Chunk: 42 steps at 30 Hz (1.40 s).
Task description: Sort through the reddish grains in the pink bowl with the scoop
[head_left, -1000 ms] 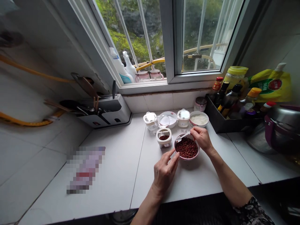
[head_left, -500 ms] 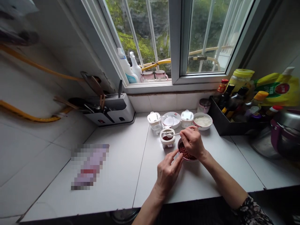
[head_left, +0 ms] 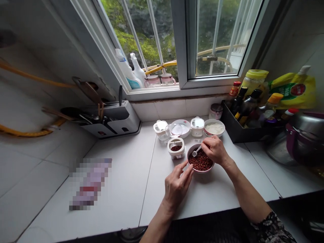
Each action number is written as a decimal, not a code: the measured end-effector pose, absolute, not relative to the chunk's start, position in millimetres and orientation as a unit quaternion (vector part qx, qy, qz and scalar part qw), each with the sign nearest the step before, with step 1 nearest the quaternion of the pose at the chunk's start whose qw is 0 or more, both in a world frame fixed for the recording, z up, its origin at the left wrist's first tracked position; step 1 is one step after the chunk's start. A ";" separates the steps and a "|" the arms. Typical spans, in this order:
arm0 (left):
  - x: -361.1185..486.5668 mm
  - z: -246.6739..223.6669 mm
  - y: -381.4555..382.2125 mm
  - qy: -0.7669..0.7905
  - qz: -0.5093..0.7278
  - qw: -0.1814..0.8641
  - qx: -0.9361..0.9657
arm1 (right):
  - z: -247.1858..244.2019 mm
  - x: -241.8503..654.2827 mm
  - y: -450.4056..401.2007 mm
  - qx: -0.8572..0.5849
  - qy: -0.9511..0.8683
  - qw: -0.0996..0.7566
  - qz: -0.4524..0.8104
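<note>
A bowl of dark red peppercorn-like bits sits near the front of the white counter. My right hand pinches a small white spoon, whose scoop is over the bits in the bowl. At the bowl's left rim rest the fingertips of my left hand, fingers extended and somewhat apart. Just left of the bowl stands an open clear jar with a cream rim, holding some of the same red bits.
Behind are two lidded jars, a bowl of white powder and a bowl of pale flakes. A black bottle box and metal pot stand right; a utensil holder is left.
My right hand has moved the spoon from over the open jar back to the bowl. The view has shifted slightly. My left hand stays at the bowl's rim.
</note>
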<state>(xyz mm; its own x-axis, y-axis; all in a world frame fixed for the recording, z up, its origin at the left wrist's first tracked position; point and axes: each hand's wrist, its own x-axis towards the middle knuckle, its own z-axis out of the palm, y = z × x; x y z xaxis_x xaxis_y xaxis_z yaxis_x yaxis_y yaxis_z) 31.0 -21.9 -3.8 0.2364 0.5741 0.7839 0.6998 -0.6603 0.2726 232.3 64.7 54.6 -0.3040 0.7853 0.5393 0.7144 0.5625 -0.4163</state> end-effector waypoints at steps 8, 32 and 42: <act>30.1 -3.0 -21.6 -0.404 -0.463 0.068 -0.786 | 53.8 232.5 66.5 -0.502 -0.770 0.373 0.127; 30.8 -1.4 -21.9 -0.403 -0.464 0.073 -0.786 | 50.1 234.8 71.4 -0.545 -0.624 0.460 0.320; 33.6 -1.8 -21.5 -0.405 -0.471 0.068 -0.780 | 50.5 223.8 75.4 -0.527 -0.555 0.538 0.354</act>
<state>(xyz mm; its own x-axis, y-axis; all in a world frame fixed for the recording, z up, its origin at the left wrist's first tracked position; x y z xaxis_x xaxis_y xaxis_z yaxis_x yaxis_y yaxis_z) 33.6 -21.5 -1.8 0.2276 0.5685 0.7906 0.6971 -0.6620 0.2754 223.8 75.4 50.5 0.1331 0.9656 0.2236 0.2031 0.1943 -0.9597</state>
